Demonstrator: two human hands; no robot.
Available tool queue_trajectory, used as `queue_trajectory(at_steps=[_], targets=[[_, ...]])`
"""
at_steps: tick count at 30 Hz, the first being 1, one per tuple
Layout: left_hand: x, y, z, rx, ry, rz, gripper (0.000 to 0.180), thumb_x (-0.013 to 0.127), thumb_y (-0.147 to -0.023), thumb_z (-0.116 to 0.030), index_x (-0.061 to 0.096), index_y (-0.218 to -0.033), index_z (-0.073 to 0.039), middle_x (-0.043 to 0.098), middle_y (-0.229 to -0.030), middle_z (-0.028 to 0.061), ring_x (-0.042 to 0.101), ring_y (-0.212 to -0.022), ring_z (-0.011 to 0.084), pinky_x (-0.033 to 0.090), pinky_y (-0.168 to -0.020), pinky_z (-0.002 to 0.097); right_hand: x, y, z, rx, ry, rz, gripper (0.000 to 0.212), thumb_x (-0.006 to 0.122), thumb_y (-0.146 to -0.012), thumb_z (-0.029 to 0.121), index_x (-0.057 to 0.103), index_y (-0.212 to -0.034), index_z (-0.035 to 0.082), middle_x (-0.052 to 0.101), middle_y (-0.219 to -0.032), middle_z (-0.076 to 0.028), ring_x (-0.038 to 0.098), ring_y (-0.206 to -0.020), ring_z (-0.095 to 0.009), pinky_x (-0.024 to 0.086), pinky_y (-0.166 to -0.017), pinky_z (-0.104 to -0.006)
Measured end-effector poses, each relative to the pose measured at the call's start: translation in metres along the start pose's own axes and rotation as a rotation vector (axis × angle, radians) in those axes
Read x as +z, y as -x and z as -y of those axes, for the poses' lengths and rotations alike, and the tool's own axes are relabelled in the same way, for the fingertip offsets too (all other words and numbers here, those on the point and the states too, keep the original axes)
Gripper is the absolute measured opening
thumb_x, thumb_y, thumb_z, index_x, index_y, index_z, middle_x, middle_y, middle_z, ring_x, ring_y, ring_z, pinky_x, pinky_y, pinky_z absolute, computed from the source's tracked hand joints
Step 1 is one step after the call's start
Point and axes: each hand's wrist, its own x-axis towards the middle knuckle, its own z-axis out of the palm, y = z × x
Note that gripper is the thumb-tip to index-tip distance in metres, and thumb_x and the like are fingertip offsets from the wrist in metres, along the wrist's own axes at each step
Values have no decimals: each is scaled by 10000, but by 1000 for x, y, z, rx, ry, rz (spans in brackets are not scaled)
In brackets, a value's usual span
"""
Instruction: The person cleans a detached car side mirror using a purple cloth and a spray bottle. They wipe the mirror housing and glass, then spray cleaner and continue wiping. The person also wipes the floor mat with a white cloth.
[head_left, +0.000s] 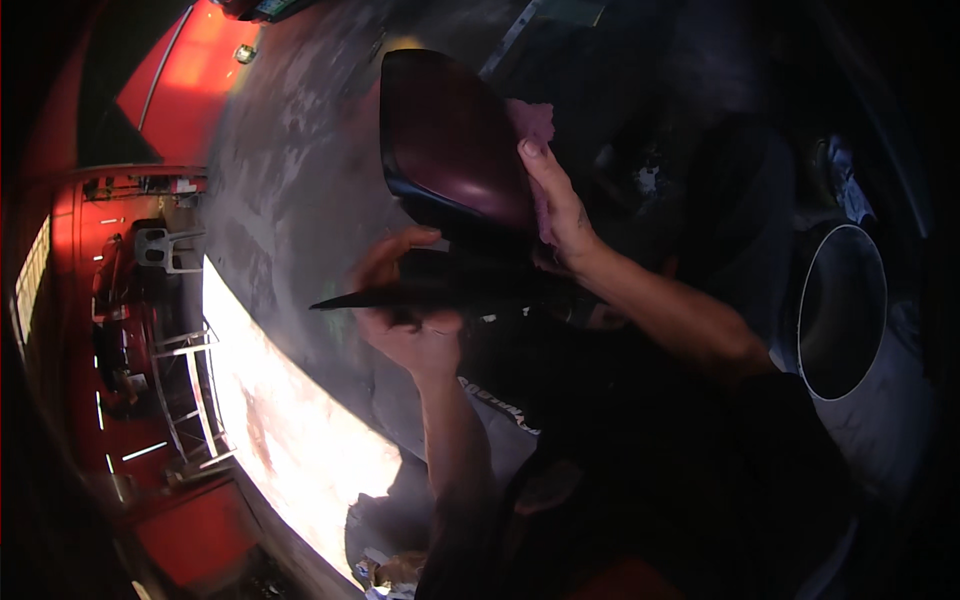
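A dark maroon car side mirror housing with a black base is held up in front of me. My left hand grips its black mounting base from below. My right hand presses a pink cloth against the right edge of the housing, with the fingers pointing up. The cloth is mostly hidden behind the housing and the hand.
A grey concrete floor lies below, with a bright sunlit strip at the left. Red equipment and a metal frame stand at the far left. A large round metal-rimmed container is at the right. Crumpled litter lies near the bottom.
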Motion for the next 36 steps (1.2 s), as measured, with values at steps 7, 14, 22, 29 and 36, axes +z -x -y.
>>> queue_trajectory(at_steps=[7, 14, 22, 29, 36], targets=[[-33, -18, 31, -206, 354, -222, 479, 514, -1028, -505, 467, -855, -62, 517, -654, 124, 513, -570, 217, 433, -566, 326, -7, 28, 9, -75, 867, 393, 617, 505, -1069, 357, 389, -1527, -40, 497, -1467, -223, 484, -1365, -291, 352, -1158, -384], [-54, -14, 33, -277, 556, -267, 493, 464, -1023, -537, 453, -779, -109, 460, -640, 71, 447, -570, 183, 406, -581, 327, 19, 45, 29, -425, 676, 831, 492, 482, -1067, 256, 507, -1464, -33, 601, -1403, -210, 593, -1289, -294, 447, -1089, -370], [-54, -4, 31, 7, 142, -235, 526, 540, -967, -576, 468, -798, -83, 439, -685, 67, 459, -670, 206, 413, -647, 396, 28, 21, 12, 295, 519, 769, 438, 485, -1064, 374, 618, -1113, -41, 637, -994, -111, 589, -894, -164, 480, -801, -316], [-84, 1, 32, 34, 339, -192, 556, 590, -946, -591, 483, -815, -61, 443, -685, 70, 430, -660, 206, 363, -623, 375, 6, 48, 39, 346, 892, 691, 244, 598, -1010, 171, 636, -1148, -27, 716, -1121, -179, 694, -989, -225, 565, -848, -360], [-69, 4, 30, 129, 196, -127, 502, 512, -988, -551, 478, -765, -102, 408, -669, 47, 377, -620, 194, 315, -590, 368, 60, 38, -7, 191, 657, 806, 456, 485, -1083, 334, 542, -1396, 7, 682, -1222, -194, 694, -1098, -291, 538, -946, -386]])
